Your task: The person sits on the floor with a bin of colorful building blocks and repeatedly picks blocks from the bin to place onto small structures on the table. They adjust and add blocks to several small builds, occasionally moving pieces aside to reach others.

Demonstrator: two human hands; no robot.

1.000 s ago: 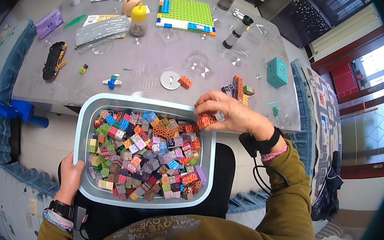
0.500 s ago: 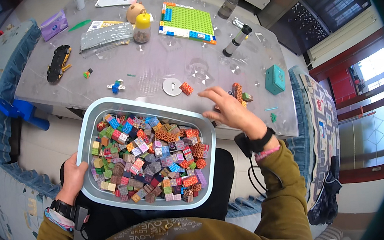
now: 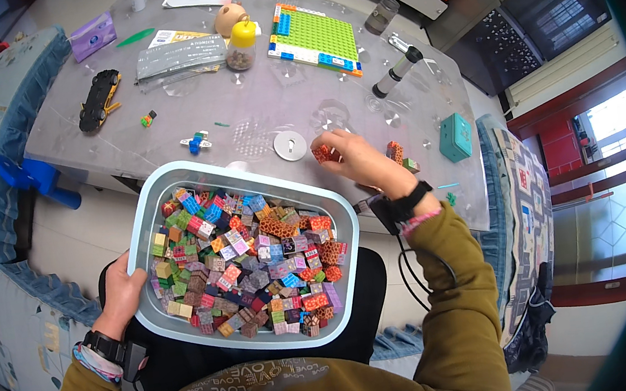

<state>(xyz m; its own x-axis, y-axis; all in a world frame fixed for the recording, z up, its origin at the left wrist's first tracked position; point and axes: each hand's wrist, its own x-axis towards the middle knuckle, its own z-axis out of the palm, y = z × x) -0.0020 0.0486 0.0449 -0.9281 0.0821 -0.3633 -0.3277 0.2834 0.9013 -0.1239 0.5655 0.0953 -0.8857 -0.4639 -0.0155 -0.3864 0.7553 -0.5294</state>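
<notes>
Right hand (image 3: 360,161) is out over the grey table (image 3: 236,95), just past the far rim of the tub (image 3: 235,176). Its fingertips are pinched on a small red-orange brick (image 3: 321,153): blocky, studded surface, same colour as several bricks in the tub. The brick sits at the very tips, between thumb and the first fingers, mostly exposed on the left side of the hand; the fingers are curled in close, nearly together around it. It's held just right of a flat white disc (image 3: 290,145) lying on the table, not touching it. Can't tell if the brick rests on the table or is just above it.

Left hand (image 3: 121,288) grips the tub's near-left rim, thumb over the edge, fingers under and hidden. The tub is pale blue-grey, rounded rectangle, on the person's lap, filled with mixed coloured bricks.

Two more small bricks (image 3: 401,158) lie on the table just beyond the right hand, a teal box (image 3: 455,137) further right.
</notes>
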